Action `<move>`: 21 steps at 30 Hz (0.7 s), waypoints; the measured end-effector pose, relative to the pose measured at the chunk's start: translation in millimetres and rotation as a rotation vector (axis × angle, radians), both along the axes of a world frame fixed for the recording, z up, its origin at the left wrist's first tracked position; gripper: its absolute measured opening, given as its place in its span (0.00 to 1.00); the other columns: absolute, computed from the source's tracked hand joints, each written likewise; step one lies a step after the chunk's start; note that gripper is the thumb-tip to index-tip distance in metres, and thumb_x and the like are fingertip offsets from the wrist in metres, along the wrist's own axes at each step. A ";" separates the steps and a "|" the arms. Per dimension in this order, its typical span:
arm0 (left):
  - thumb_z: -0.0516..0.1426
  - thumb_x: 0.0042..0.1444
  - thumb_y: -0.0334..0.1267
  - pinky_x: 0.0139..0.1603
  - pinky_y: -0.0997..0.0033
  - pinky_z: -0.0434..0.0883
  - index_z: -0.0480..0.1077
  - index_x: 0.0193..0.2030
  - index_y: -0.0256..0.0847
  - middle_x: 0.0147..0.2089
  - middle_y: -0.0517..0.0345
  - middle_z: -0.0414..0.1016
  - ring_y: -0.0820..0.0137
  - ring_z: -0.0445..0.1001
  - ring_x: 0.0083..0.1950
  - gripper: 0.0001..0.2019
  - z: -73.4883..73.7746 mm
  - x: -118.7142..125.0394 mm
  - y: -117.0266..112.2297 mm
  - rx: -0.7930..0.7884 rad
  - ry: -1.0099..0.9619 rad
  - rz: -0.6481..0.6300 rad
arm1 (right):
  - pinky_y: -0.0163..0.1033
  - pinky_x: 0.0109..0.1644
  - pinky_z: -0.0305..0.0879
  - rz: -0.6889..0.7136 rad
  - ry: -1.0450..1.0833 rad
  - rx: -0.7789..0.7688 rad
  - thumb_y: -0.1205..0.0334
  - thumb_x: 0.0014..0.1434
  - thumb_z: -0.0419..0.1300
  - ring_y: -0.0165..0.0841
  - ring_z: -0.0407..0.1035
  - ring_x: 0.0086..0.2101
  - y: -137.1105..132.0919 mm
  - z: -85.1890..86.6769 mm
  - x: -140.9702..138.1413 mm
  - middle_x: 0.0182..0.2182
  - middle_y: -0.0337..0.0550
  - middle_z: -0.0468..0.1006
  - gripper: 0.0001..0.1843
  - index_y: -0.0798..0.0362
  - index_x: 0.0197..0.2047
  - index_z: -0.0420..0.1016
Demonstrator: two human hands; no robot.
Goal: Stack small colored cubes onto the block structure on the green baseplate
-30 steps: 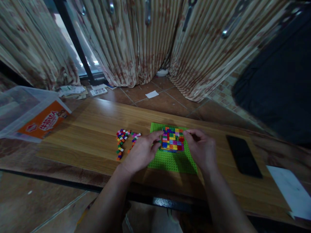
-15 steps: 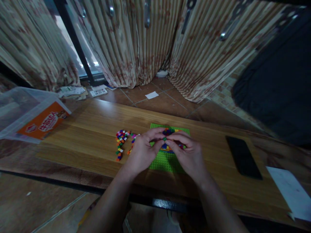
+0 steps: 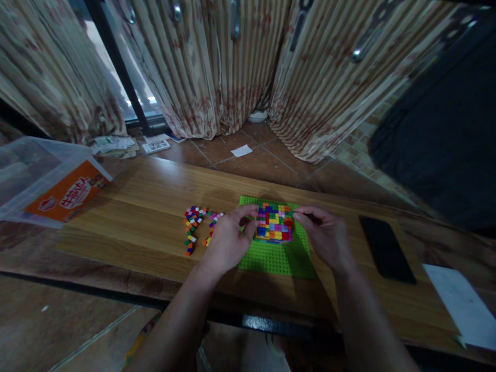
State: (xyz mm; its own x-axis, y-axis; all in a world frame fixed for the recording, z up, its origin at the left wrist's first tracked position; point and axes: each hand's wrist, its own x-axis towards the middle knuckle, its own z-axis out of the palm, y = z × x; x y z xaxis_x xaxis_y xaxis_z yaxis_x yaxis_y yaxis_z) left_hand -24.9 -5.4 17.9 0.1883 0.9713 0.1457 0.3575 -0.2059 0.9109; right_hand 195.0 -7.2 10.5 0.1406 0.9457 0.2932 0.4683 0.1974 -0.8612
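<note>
A multicoloured block of small toy bricks [image 3: 274,222] stands on a green studded baseplate [image 3: 277,262]. At the block's left side is my left hand [image 3: 228,237], index fingertip and thumb tip apart, close to its edge; I cannot tell whether they touch it. My right hand [image 3: 325,235] is at the block's far right corner, thumb and index finger pinched together. Whatever lies between those fingertips is too small to make out. Left of my left hand are two groups of loose bricks, one pile [image 3: 192,222] in full view and another pile [image 3: 213,219] partly hidden by that hand.
The wooden board [image 3: 155,206] carries a black phone-like slab [image 3: 387,250] on the right. White paper [image 3: 463,305] lies at the right end. A clear plastic box [image 3: 50,181] with an orange label stands at the left. Curtains [image 3: 217,77] hang beyond the board.
My hands were together over the block around a small green brick. Now they are apart: my right hand has moved right to the block's corner, and the block's top shows.
</note>
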 end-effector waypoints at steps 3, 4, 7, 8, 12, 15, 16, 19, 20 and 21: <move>0.57 0.61 0.31 0.50 0.67 0.78 0.75 0.50 0.37 0.49 0.52 0.83 0.68 0.81 0.43 0.12 -2.7 -0.6 0.8 -0.002 0.043 -0.001 | 0.41 0.38 0.66 0.026 0.008 -0.030 0.55 0.57 0.66 0.35 0.72 0.33 2.6 -5.6 2.3 0.32 0.41 0.80 0.07 0.49 0.32 0.83; 0.57 0.61 0.31 0.49 0.66 0.78 0.76 0.50 0.37 0.49 0.52 0.83 0.68 0.81 0.43 0.12 -4.0 -0.5 0.7 0.005 0.057 -0.003 | 0.41 0.38 0.67 0.032 0.008 -0.030 0.56 0.57 0.66 0.35 0.72 0.33 3.1 -7.1 1.6 0.32 0.41 0.79 0.07 0.49 0.32 0.82; 0.56 0.61 0.30 0.49 0.67 0.78 0.76 0.50 0.39 0.48 0.55 0.83 0.69 0.81 0.42 0.12 -7.6 0.2 0.4 0.032 0.099 -0.022 | 0.41 0.39 0.67 0.045 -0.002 -0.029 0.56 0.57 0.65 0.35 0.72 0.33 4.3 -10.6 -0.2 0.33 0.41 0.79 0.07 0.48 0.31 0.83; 0.56 0.61 0.30 0.49 0.67 0.78 0.76 0.50 0.39 0.47 0.55 0.83 0.69 0.81 0.42 0.12 -8.5 0.3 0.4 0.038 0.109 -0.029 | 0.41 0.39 0.67 0.052 -0.006 -0.033 0.56 0.58 0.65 0.35 0.72 0.34 4.6 -11.4 -0.1 0.33 0.41 0.79 0.07 0.48 0.31 0.83; 0.56 0.61 0.30 0.48 0.67 0.78 0.76 0.50 0.40 0.47 0.57 0.83 0.69 0.81 0.41 0.12 -10.2 0.2 0.4 0.044 0.152 -0.038 | 0.41 0.40 0.68 0.075 -0.038 -0.036 0.57 0.58 0.65 0.35 0.73 0.35 4.9 -13.6 2.0 0.34 0.41 0.79 0.07 0.48 0.32 0.83; 0.56 0.61 0.30 0.49 0.67 0.78 0.76 0.50 0.41 0.48 0.56 0.83 0.69 0.81 0.42 0.12 -11.2 0.1 0.4 0.056 0.178 -0.045 | 0.41 0.40 0.69 0.079 -0.078 -0.003 0.58 0.58 0.65 0.35 0.73 0.35 4.6 -14.3 2.4 0.34 0.41 0.79 0.06 0.48 0.32 0.83; 0.56 0.61 0.30 0.49 0.67 0.78 0.76 0.50 0.41 0.48 0.56 0.83 0.69 0.81 0.42 0.13 -11.7 0.1 0.4 0.060 0.183 -0.047 | 0.41 0.40 0.69 0.081 -0.094 0.007 0.58 0.59 0.65 0.35 0.73 0.35 4.4 -14.4 2.2 0.34 0.41 0.79 0.06 0.48 0.32 0.82; 0.56 0.61 0.31 0.49 0.67 0.78 0.75 0.50 0.41 0.48 0.57 0.83 0.69 0.81 0.43 0.13 -12.6 0.1 0.1 0.066 0.198 -0.048 | 0.41 0.41 0.69 0.082 -0.163 0.022 0.59 0.60 0.63 0.35 0.74 0.36 3.5 -13.1 1.2 0.35 0.42 0.78 0.07 0.48 0.33 0.82; 0.56 0.61 0.31 0.49 0.67 0.78 0.76 0.51 0.42 0.48 0.57 0.83 0.69 0.81 0.43 0.13 -12.7 0.2 0.0 0.067 0.205 -0.048 | 0.41 0.41 0.69 0.081 -0.192 0.025 0.59 0.60 0.63 0.35 0.74 0.36 3.1 -12.0 0.7 0.35 0.42 0.78 0.07 0.48 0.33 0.82; 0.56 0.61 0.31 0.49 0.67 0.78 0.76 0.51 0.42 0.48 0.57 0.83 0.68 0.82 0.43 0.13 -12.6 0.2 -0.1 0.068 0.211 -0.048 | 0.41 0.42 0.69 0.078 -0.221 0.028 0.60 0.60 0.62 0.35 0.74 0.36 2.6 -10.7 -0.1 0.35 0.42 0.78 0.07 0.48 0.33 0.82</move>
